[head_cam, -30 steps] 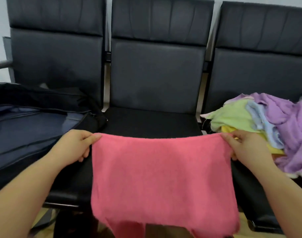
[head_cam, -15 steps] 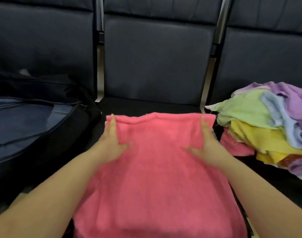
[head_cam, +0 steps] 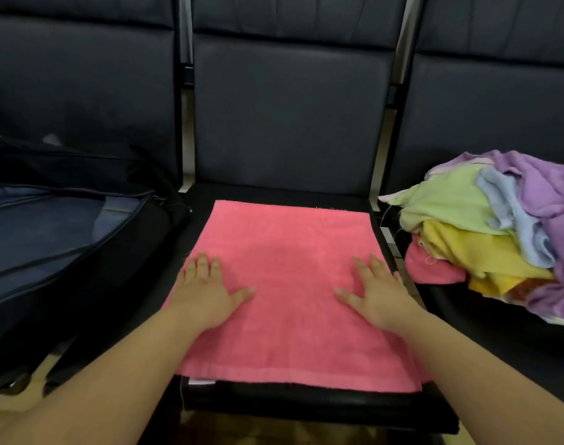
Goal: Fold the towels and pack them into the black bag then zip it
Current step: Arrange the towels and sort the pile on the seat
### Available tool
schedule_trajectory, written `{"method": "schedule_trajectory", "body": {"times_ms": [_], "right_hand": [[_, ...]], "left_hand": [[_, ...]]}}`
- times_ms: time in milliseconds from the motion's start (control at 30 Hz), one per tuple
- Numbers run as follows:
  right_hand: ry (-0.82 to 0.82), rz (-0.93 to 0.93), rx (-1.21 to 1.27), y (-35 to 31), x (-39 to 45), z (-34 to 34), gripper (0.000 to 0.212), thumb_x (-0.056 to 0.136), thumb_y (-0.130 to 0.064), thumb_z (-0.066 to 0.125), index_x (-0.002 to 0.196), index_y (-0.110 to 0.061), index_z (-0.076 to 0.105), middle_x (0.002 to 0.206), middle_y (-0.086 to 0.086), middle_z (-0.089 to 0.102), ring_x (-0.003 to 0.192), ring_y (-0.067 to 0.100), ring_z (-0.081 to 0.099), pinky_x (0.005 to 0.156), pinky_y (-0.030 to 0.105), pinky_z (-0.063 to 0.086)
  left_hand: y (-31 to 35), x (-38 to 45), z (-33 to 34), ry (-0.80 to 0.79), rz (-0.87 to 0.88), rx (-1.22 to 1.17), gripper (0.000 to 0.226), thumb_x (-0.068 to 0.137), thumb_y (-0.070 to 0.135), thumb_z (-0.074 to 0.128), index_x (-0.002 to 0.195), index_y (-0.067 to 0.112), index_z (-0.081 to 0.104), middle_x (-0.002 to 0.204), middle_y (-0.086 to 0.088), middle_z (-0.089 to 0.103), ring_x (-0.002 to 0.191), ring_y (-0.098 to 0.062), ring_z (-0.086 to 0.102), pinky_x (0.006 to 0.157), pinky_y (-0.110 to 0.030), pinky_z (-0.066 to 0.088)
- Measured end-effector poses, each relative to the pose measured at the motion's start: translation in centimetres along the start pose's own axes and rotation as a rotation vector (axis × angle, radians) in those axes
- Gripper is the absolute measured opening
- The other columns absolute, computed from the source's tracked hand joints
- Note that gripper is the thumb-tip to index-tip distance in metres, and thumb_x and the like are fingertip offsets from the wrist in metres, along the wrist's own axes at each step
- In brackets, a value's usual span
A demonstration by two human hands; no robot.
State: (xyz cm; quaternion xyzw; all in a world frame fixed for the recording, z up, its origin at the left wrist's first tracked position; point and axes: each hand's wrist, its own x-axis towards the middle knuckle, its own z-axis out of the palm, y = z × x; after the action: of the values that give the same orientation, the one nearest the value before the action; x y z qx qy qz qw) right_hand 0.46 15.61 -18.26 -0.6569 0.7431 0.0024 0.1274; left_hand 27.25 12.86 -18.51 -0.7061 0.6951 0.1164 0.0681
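A pink towel (head_cam: 290, 271) lies spread flat on the middle chair seat (head_cam: 274, 191). My left hand (head_cam: 206, 290) rests flat on its left side with fingers straight and spread. My right hand (head_cam: 375, 292) presses flat on its right side the same way. The black bag (head_cam: 59, 252) lies open on the left chair, its blue lining showing. A heap of unfolded towels (head_cam: 499, 229) in purple, green, blue, yellow and pink sits on the right chair.
Three dark padded chairs stand in a row, their backrests (head_cam: 290, 117) rising behind the seats. The middle seat's front edge (head_cam: 306, 403) is just below the towel's near hem. Yellowish floor shows beneath.
The towel went from being held up by its top corners to lying flat on the seat. Both hands slid back toward me along it, smoothing it.
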Motion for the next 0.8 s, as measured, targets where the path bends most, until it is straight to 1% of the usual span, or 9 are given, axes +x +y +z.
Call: {"method": "schedule_trajectory", "body": {"times_ms": [100, 200, 300, 367, 400, 467, 633, 733, 800], "right_hand": [[0.06, 0.017, 0.031, 0.5, -1.4, -1.1, 0.083, 0.086, -0.054, 0.059, 0.151, -0.019, 0.021, 0.155, 0.012, 0.022, 0.142, 0.025, 0.024, 0.116, 0.038, 0.023], [0.046, 0.146, 0.138, 1.5, -3.4, -2.4, 0.066, 0.08, -0.039, 0.073, 0.134, -0.014, 0.044, 0.131, 0.007, 0.052, 0.116, 0.021, 0.053, 0.094, 0.03, 0.045], [-0.056, 0.253, 0.098, 2.4, -5.1, -2.8, 0.047, 0.079, -0.033, 0.074, 0.114, -0.008, 0.055, 0.103, 0.008, 0.064, 0.086, 0.019, 0.061, 0.078, 0.032, 0.052], [-0.155, 0.316, 0.15, 2.7, -6.1, -2.9, 0.036, 0.078, -0.031, 0.075, 0.099, -0.005, 0.061, 0.083, 0.009, 0.068, 0.067, 0.019, 0.062, 0.064, 0.031, 0.055], [-0.198, 0.345, 0.183, 2.8, -6.6, -2.9, 0.033, 0.078, -0.032, 0.076, 0.091, -0.005, 0.062, 0.075, 0.008, 0.068, 0.061, 0.018, 0.061, 0.057, 0.028, 0.054], [-0.25, 0.374, 0.191, 2.7, -7.6, -2.7, 0.033, 0.076, -0.035, 0.077, 0.083, -0.006, 0.062, 0.067, 0.005, 0.063, 0.056, 0.016, 0.058, 0.05, 0.024, 0.048], [-0.227, 0.317, 0.234, 2.6, -9.0, -2.5, 0.031, 0.075, -0.027, 0.077, 0.068, -0.012, 0.051, 0.063, 0.002, 0.049, 0.052, 0.014, 0.046, 0.048, 0.022, 0.037], [-0.187, 0.292, 0.446, 2.7, -9.6, -2.6, 0.019, 0.084, -0.015, 0.069, 0.074, -0.008, 0.055, 0.063, 0.006, 0.053, 0.052, 0.016, 0.05, 0.05, 0.024, 0.044], [-0.103, 0.284, 0.727, 2.9, -9.9, -3.1, 0.014, 0.089, -0.011, 0.065, 0.081, -0.004, 0.055, 0.064, 0.01, 0.06, 0.052, 0.018, 0.059, 0.05, 0.025, 0.052]], "left_hand": [[-1.5, -1.2, -1.6, 0.053, -0.053, 0.043, 0.082, 0.087, 0.063, 0.049, 0.145, 0.01, 0.026, 0.149, -0.016, 0.024, 0.138, -0.032, 0.025, 0.11, -0.038, 0.028], [-4.7, -2.0, -2.5, -0.018, -0.137, -0.046, 0.074, 0.077, 0.054, 0.068, 0.131, 0.011, 0.042, 0.132, -0.011, 0.045, 0.12, -0.028, 0.049, 0.096, -0.037, 0.042], [-7.7, -2.3, -2.2, -0.136, -0.158, -0.123, 0.059, 0.071, 0.053, 0.075, 0.098, 0.003, 0.061, 0.085, -0.012, 0.068, 0.08, -0.024, 0.066, 0.074, -0.033, 0.049], [-8.6, -3.0, -2.0, -0.168, -0.159, -0.145, 0.048, 0.075, 0.053, 0.072, 0.072, 0.007, 0.058, 0.052, -0.006, 0.061, 0.05, -0.017, 0.058, 0.059, -0.026, 0.046], [-8.7, -3.4, -1.9, -0.178, -0.164, -0.143, 0.048, 0.077, 0.053, 0.07, 0.068, 0.008, 0.056, 0.046, -0.003, 0.057, 0.044, -0.015, 0.053, 0.054, -0.023, 0.043], [-8.6, -4.6, -1.9, -0.192, -0.163, -0.152, 0.049, 0.081, 0.054, 0.066, 0.071, 0.008, 0.054, 0.049, -0.003, 0.055, 0.043, -0.013, 0.048, 0.048, -0.023, 0.037], [-9.0, -6.5, -2.0, -0.177, -0.126, -0.314, 0.037, 0.088, 0.038, 0.064, 0.066, 0.009, 0.056, 0.059, -0.003, 0.053, 0.05, -0.016, 0.047, 0.048, -0.024, 0.035], [-9.4, -7.4, -2.4, -0.171, -0.068, -0.4, 0.033, 0.093, 0.024, 0.058, 0.064, 0.009, 0.053, 0.053, 0.0, 0.05, 0.043, -0.012, 0.041, 0.043, -0.02, 0.032], [-9.5, -7.7, -2.6, -0.137, -0.051, -0.664, 0.032, 0.094, 0.015, 0.057, 0.064, 0.007, 0.053, 0.044, 0.002, 0.047, 0.034, -0.009, 0.035, 0.034, -0.016, 0.025]]}}
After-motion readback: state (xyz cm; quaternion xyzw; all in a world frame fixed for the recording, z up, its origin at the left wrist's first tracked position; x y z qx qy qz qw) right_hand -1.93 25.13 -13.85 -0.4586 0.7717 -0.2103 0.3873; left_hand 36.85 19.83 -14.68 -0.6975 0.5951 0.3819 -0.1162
